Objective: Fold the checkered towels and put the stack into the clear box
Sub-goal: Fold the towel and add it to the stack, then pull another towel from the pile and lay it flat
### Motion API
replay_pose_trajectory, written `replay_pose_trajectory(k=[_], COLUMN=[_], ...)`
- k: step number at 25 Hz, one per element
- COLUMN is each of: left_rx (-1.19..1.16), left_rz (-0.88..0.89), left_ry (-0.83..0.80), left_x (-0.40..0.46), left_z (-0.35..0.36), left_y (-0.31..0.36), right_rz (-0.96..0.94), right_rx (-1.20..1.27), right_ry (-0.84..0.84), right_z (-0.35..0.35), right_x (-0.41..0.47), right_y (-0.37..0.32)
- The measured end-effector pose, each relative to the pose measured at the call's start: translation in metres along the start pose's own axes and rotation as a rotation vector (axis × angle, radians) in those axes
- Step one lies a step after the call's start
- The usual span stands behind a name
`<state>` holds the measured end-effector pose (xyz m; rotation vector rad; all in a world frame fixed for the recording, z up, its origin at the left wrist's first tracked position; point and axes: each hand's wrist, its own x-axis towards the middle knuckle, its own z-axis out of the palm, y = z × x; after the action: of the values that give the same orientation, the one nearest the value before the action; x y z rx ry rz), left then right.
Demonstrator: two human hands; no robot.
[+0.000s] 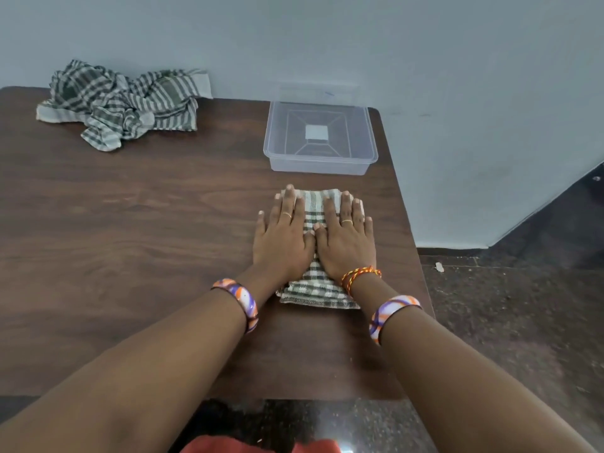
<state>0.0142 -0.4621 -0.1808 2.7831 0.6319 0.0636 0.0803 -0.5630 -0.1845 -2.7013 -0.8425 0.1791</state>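
Now both the left hand (282, 238) and right hand (344, 245) lie flat, unclenched, pressing the folded checkered towel (315, 291); soft and limp, probably best lifted by its edges.

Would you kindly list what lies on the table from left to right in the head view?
Crumpled towel pile → left hand → right hand; both hands press flat on the folded towel. The clear box overlaps them, farther back.
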Motion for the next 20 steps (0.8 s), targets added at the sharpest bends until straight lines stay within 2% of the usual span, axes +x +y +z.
replay_pose_trajectory(k=[8, 11, 14, 16, 18, 20], left_rx=[-0.008, 0.016, 0.062, 0.023, -0.041, -0.021], left_rz=[-0.007, 0.008, 0.1, 0.211, 0.301, 0.356], left_ry=[-0.011, -0.061, -0.165, -0.208, -0.168, -0.16], left_x=[0.016, 0.018, 0.02, 0.025, 0.034, 0.046], left_z=[0.003, -0.003, -0.015, -0.035, -0.063, -0.094], left_y=[0.003, 0.002, -0.005, -0.02, -0.048, -0.087], right_rz=[0.013, 0.022, 0.046, 0.118, 0.216, 0.261], right_rx=[0.01, -0.033, -0.062, -0.132, -0.388, -0.593], right_ry=[0.032, -0.01, -0.155, -0.355, -0.561, -0.619], right_z=[-0.002, -0.005, -0.019, -0.034, -0.055, -0.075], right_x=[0.012, 0.015, 0.016, 0.036, 0.07, 0.103], right_y=[-0.001, -0.003, -0.013, -0.02, -0.041, -0.084])
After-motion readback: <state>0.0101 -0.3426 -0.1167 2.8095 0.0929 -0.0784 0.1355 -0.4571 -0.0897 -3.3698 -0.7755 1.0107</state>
